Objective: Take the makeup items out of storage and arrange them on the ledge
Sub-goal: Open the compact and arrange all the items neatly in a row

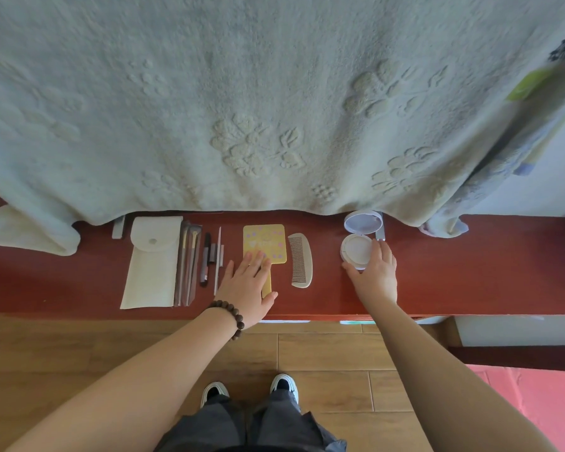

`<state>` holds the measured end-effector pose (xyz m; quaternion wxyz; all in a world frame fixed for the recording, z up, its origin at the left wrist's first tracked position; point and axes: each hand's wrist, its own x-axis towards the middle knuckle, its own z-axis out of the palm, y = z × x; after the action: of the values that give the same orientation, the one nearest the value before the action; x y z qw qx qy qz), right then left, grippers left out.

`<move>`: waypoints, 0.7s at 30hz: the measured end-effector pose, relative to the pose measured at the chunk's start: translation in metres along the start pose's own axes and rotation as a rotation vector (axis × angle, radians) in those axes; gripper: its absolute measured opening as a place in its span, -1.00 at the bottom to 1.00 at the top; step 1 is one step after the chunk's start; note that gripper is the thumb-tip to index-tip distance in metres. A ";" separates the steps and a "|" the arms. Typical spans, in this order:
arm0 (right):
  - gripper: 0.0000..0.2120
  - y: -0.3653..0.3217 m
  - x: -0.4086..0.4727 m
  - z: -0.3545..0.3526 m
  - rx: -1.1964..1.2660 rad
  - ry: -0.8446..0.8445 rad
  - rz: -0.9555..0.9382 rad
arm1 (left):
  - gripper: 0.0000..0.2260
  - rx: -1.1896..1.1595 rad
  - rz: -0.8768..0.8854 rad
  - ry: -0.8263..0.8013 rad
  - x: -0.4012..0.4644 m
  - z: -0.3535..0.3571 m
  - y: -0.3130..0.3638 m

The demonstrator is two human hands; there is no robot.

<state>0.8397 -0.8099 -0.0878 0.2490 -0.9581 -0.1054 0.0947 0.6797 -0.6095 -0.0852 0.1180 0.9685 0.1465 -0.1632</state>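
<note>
On the red ledge point(470, 272), the left hand point(247, 285) lies flat, fingers spread, on the yellow mirror point(264, 243). Beside it lies a comb point(300, 259). Further right, the right hand point(375, 272) holds the open compact point(356, 247). A blanket point(274, 109) hangs just behind.

soft even daylight, wide-angle edge distortion, blurred right edge.
</note>
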 end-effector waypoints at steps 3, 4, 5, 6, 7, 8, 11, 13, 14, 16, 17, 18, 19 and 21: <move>-0.38 -0.019 -0.017 0.009 -0.075 0.044 -0.242 | -0.37 0.007 -0.018 0.058 -0.002 0.001 0.002; -0.42 -0.028 -0.025 0.016 -0.094 0.006 -0.358 | -0.36 0.009 -0.033 0.081 -0.004 0.002 0.002; -0.43 -0.038 -0.034 0.023 -0.128 -0.068 -0.454 | -0.35 0.010 -0.046 0.094 -0.006 0.003 0.003; -0.42 -0.046 -0.042 0.031 -0.180 -0.155 -0.511 | -0.34 0.016 -0.053 0.097 -0.007 0.005 0.003; -0.41 -0.051 -0.048 0.037 -0.234 -0.232 -0.520 | -0.34 0.025 -0.054 0.091 -0.008 0.007 0.003; -0.41 -0.053 -0.052 0.042 -0.283 -0.283 -0.502 | -0.35 0.037 -0.052 0.081 -0.008 0.008 0.003; -0.42 -0.050 -0.054 0.047 -0.354 -0.315 -0.436 | -0.37 0.067 -0.034 0.066 -0.005 0.008 0.002; -0.42 -0.046 -0.053 0.043 -0.360 -0.315 -0.388 | -0.37 0.074 -0.016 0.065 0.000 0.006 0.004; -0.42 -0.043 -0.052 0.041 -0.364 -0.307 -0.361 | -0.37 0.075 -0.008 0.064 0.002 0.006 0.007; -0.41 -0.037 -0.049 0.037 -0.380 -0.279 -0.323 | -0.37 0.078 0.004 0.058 0.007 0.005 0.012; -0.41 -0.036 -0.048 0.035 -0.384 -0.268 -0.314 | -0.37 0.078 0.011 0.055 0.010 0.005 0.014; -0.41 -0.034 -0.046 0.033 -0.386 -0.265 -0.310 | -0.36 0.077 0.016 0.052 0.011 0.004 0.017; -0.41 -0.034 -0.045 0.033 -0.386 -0.269 -0.312 | -0.36 0.075 0.021 0.052 0.013 0.005 0.018; -0.41 -0.033 -0.043 0.033 -0.386 -0.283 -0.316 | -0.36 0.070 0.029 0.055 0.015 0.004 0.020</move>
<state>0.7853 -0.7774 -0.0942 0.0564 -0.9368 -0.3032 0.1655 0.6979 -0.6254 -0.0909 0.0823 0.9782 0.1297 -0.1400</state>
